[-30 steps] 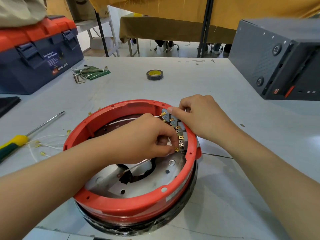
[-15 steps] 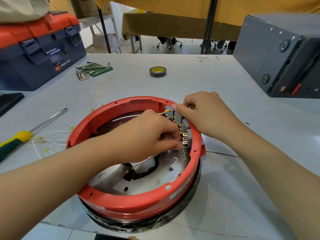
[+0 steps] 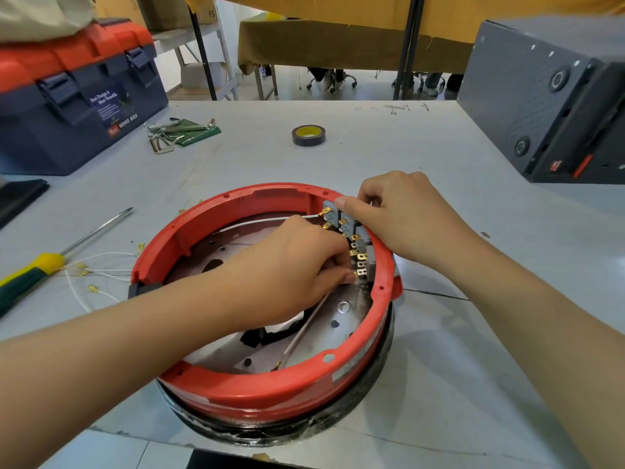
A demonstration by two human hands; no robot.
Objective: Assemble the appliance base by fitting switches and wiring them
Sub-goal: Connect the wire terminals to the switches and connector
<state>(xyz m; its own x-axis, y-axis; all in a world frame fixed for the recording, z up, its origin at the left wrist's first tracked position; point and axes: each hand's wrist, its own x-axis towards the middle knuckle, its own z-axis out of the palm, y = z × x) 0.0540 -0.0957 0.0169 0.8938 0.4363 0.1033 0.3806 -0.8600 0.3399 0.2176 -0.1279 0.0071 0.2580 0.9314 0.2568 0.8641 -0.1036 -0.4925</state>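
A round red appliance base point(image 3: 270, 387) sits on the table in front of me, open side up, with a metal plate inside. A row of grey switches point(image 3: 355, 242) with brass terminals is fitted along its inner right wall. My left hand point(image 3: 291, 269) reaches inside the ring and pinches the end of a white wire point(image 3: 304, 330) at the lowest terminals. My right hand point(image 3: 399, 214) grips the rim from outside, thumb pressing on the top switches. Another white wire point(image 3: 257, 223) runs to the uppermost terminal.
Loose white wires with brass connectors point(image 3: 91, 275) and a yellow-green screwdriver point(image 3: 50, 262) lie left of the base. A blue and red toolbox point(image 3: 74, 96), hex keys point(image 3: 179, 132) and a tape roll point(image 3: 308, 135) sit further back. A grey box point(image 3: 548, 96) stands at the right.
My left hand has shifted slightly down along the switch row with the wire end; the wire's free length now shows below my hand. My right hand keeps its grip on the rim.
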